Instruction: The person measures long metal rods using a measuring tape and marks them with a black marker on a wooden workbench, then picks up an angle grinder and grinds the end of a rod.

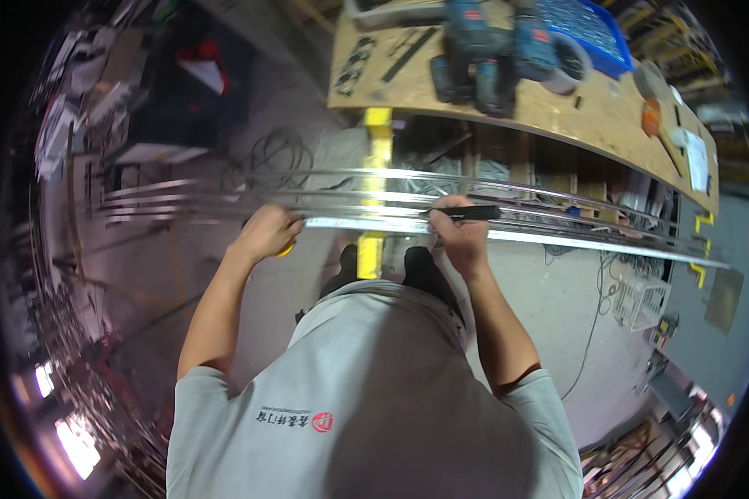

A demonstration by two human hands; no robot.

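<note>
Head view: the left hand (pixel 270 233) is curled around a yellow object (pixel 285 249), mostly hidden by the palm and fingers, so its kind is hard to tell. Right of it, the right hand (pixel 462 239) pinches a slim black pen-like tool (pixel 474 213) between thumb and fingers, its body pointing right. Between the two hands runs a pale strip (pixel 358 224), on the near side of several long metal bars (pixel 424 175) that stretch from left to right across the scene. Whether either hand also grips the strip, I cannot tell. Beneath the bars, a yellow support (pixel 369 259) extends from near the person's legs toward the workbench (pixel 408 90) at the far right. On that bench stand two blue and black power drills (pixel 473 33), with a blue tray (pixel 614 60) of small metal pieces to their right. A coil of dark cable (pixel 306 158) lies on the floor to the far left, and a white crate (pixel 641 301) sits at the right.
</note>
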